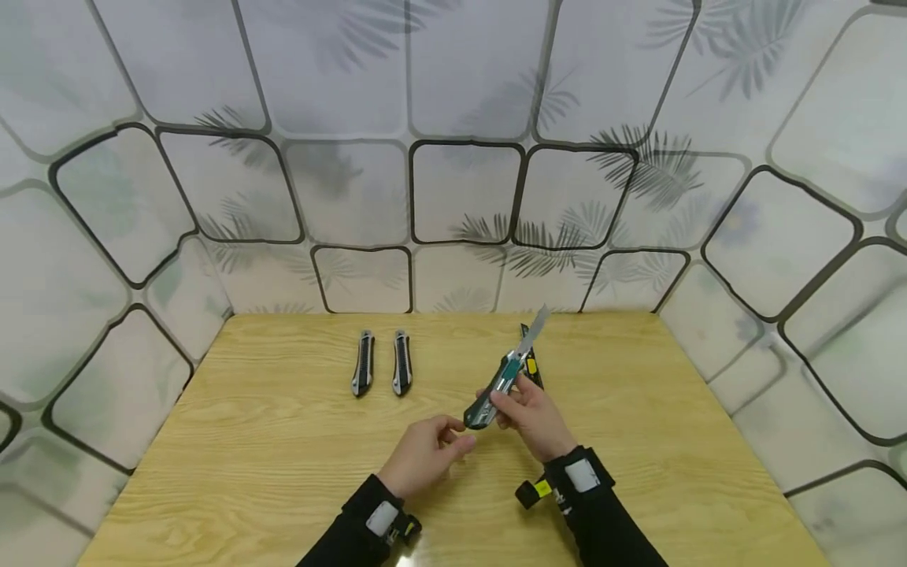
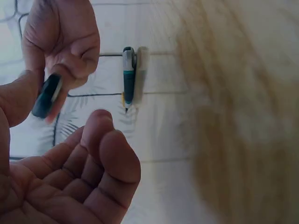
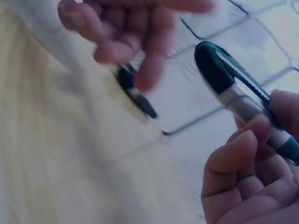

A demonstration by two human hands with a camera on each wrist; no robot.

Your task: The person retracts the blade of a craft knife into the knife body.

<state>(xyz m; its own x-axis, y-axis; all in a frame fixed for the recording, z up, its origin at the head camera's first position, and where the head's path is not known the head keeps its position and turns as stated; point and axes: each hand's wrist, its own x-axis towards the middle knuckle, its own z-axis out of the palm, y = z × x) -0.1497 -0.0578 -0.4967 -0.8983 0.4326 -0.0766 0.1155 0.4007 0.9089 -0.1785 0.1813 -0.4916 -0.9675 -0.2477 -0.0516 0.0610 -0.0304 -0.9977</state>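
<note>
My right hand (image 1: 534,421) grips a green, black and silver utility knife (image 1: 490,398) around the middle of its handle. Its long blade (image 1: 533,331) is out and points up toward the wall. In the right wrist view, thumb and fingers pinch the silver part of the knife (image 3: 240,105). Beside the handle's butt end is my left hand (image 1: 427,453), fingers loosely bent and holding nothing. The left wrist view shows that hand's palm (image 2: 70,186) with the dark butt of the knife (image 2: 46,95) beyond its thumb.
Two black and silver utility knives (image 1: 363,364) lie side by side at the table's back left. A dark cutter with a yellow patch (image 1: 531,366) lies behind the right hand, partly hidden. Patterned cloth walls (image 1: 453,197) enclose the wooden table (image 1: 269,457).
</note>
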